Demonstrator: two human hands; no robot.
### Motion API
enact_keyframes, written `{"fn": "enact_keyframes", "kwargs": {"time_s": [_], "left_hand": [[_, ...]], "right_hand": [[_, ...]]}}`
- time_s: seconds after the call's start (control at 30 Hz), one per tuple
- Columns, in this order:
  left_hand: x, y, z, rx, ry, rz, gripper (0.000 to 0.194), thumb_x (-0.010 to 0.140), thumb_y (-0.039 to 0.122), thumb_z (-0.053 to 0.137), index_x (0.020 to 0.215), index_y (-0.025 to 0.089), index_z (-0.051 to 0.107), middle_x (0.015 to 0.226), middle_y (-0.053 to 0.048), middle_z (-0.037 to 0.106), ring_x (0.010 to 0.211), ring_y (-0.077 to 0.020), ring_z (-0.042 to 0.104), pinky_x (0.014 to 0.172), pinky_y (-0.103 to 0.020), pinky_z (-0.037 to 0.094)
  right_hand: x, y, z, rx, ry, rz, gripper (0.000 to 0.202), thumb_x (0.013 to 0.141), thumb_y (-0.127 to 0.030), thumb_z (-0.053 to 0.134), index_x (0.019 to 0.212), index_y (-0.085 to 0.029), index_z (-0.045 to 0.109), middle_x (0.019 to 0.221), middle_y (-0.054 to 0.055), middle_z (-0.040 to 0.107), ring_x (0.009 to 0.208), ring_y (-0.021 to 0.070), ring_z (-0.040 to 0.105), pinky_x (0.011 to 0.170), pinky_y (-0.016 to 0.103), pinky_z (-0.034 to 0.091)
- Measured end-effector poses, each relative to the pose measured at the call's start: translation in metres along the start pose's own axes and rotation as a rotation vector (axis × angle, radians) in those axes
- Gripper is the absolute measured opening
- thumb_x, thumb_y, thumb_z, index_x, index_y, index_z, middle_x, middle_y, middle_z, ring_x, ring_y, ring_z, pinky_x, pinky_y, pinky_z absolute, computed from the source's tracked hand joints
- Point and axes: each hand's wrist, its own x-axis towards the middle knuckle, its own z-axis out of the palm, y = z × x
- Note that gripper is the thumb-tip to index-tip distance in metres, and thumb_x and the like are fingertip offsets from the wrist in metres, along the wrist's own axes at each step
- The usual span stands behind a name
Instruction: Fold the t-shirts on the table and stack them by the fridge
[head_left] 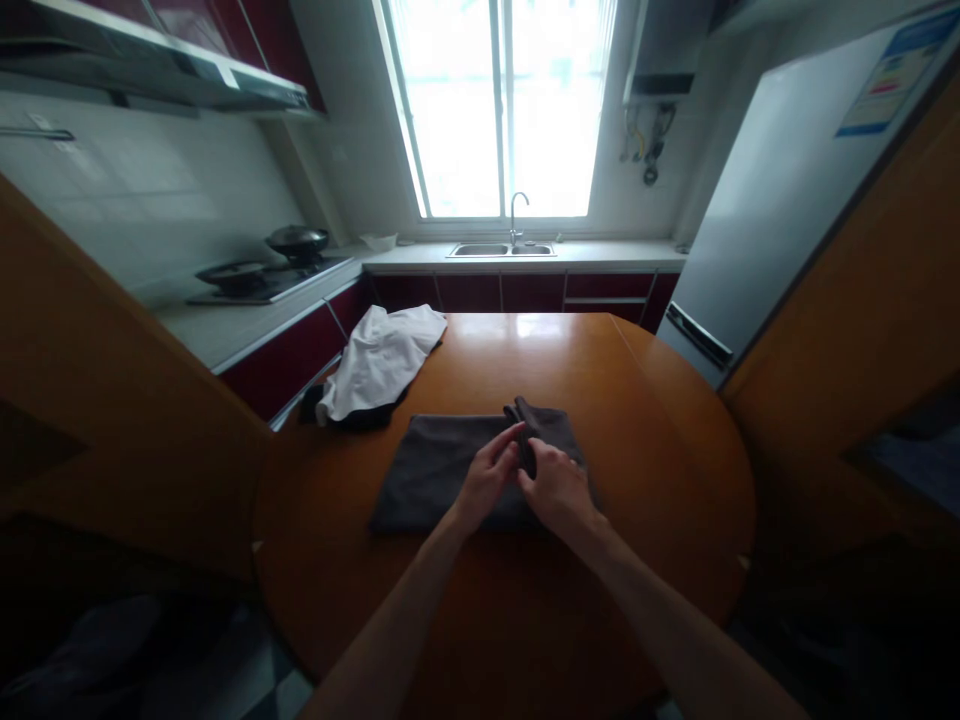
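Note:
A folded piece of dark grey cloth [435, 470], probably a garment, lies flat on the round wooden table in front of me. Part of its right side is lifted into a raised fold [529, 420]. My right hand [559, 485] is closed on this fold, thumb toward the left and fingers curled over it. From the left, my left hand [489, 478] meets the same fold, its fingers drawn together with the tips at the cloth. Both hands and forearms cover part of the cloth's near edge. What kind of garment it is, I cannot tell.
On the table's [645, 430] far left lies a crumpled white garment [382, 355] over a black one [367, 416]. Beyond are a counter with a sink [480, 250], a stove with pans [298, 240], and a fridge [772, 180] at right. Wooden panels flank both sides.

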Motion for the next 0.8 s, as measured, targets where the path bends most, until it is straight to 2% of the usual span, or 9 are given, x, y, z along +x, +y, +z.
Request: {"fn": "enact_keyframes", "kwargs": {"time_s": [0.13,0.23,0.33,0.4,0.5,0.6,0.7,0.8], "left_hand": [[0.004,-0.023,-0.010,0.189,0.090,0.063,0.046,0.089,0.035,0.066,0.131,0.019,0.068,0.134,-0.009,0.067,0.121,-0.0269,0.062,0.108,-0.039,0.047],[0.007,-0.043,-0.013,0.217,0.114,0.067,0.046,0.087,0.031,0.065,0.131,0.018,0.068,0.135,-0.010,0.067,0.125,-0.0262,0.061,0.113,-0.040,0.043],[0.008,-0.056,-0.012,0.225,0.107,0.059,0.052,0.083,0.026,0.069,0.134,0.018,0.065,0.133,-0.010,0.068,0.124,-0.0267,0.062,0.110,-0.041,0.046],[0.011,-0.057,-0.010,0.279,0.093,0.082,0.049,0.080,0.021,0.068,0.129,0.019,0.069,0.130,-0.010,0.069,0.122,-0.0268,0.063,0.109,-0.042,0.048],[0.018,-0.043,-0.008,0.366,0.100,0.148,0.041,0.079,0.014,0.061,0.117,0.018,0.075,0.127,-0.010,0.071,0.121,-0.0257,0.063,0.111,-0.043,0.046],[0.026,-0.016,-0.014,0.399,0.134,0.200,0.043,0.079,0.011,0.055,0.116,0.019,0.076,0.129,-0.009,0.070,0.124,-0.0249,0.062,0.113,-0.043,0.043],[0.030,0.015,-0.031,0.420,0.170,0.238,0.046,0.079,0.011,0.052,0.117,0.020,0.076,0.130,-0.006,0.070,0.125,-0.0242,0.061,0.116,-0.041,0.040],[0.029,0.036,-0.059,0.470,0.215,0.247,0.047,0.080,0.013,0.049,0.119,0.020,0.076,0.131,-0.004,0.070,0.127,-0.0233,0.060,0.117,-0.039,0.038]], "right_hand": [[-0.004,0.007,0.024,0.082,-0.095,-0.135,0.046,0.086,-0.022,0.062,0.131,-0.015,0.060,0.118,0.016,0.070,0.112,0.0278,0.066,0.093,0.036,0.049],[-0.007,0.018,0.033,0.182,-0.133,-0.162,0.034,0.086,-0.021,0.062,0.118,-0.015,0.067,0.105,0.012,0.072,0.096,0.0238,0.068,0.085,0.033,0.050],[-0.011,0.029,0.031,0.281,-0.062,-0.185,0.022,0.089,-0.020,0.056,0.105,-0.019,0.071,0.093,0.006,0.070,0.084,0.0199,0.066,0.079,0.031,0.050],[-0.013,0.038,0.027,0.303,0.055,-0.197,0.022,0.090,-0.019,0.054,0.104,-0.020,0.070,0.096,0.006,0.069,0.087,0.0197,0.065,0.081,0.032,0.051],[-0.020,0.049,0.026,0.274,0.248,-0.200,0.023,0.094,-0.025,0.051,0.109,-0.020,0.068,0.108,0.009,0.067,0.100,0.0234,0.064,0.091,0.037,0.051],[-0.029,0.055,0.031,0.202,0.363,-0.255,0.034,0.097,-0.035,0.052,0.126,-0.022,0.063,0.127,0.013,0.062,0.120,0.0278,0.057,0.104,0.045,0.047],[-0.039,0.057,0.038,0.077,0.357,-0.350,0.055,0.093,-0.039,0.059,0.146,-0.026,0.049,0.147,0.012,0.051,0.137,0.0309,0.045,0.113,0.051,0.039],[-0.043,0.058,0.049,-0.020,0.291,-0.418,0.069,0.089,-0.027,0.061,0.154,-0.029,0.038,0.158,0.011,0.039,0.146,0.0316,0.034,0.117,0.054,0.033]]}}
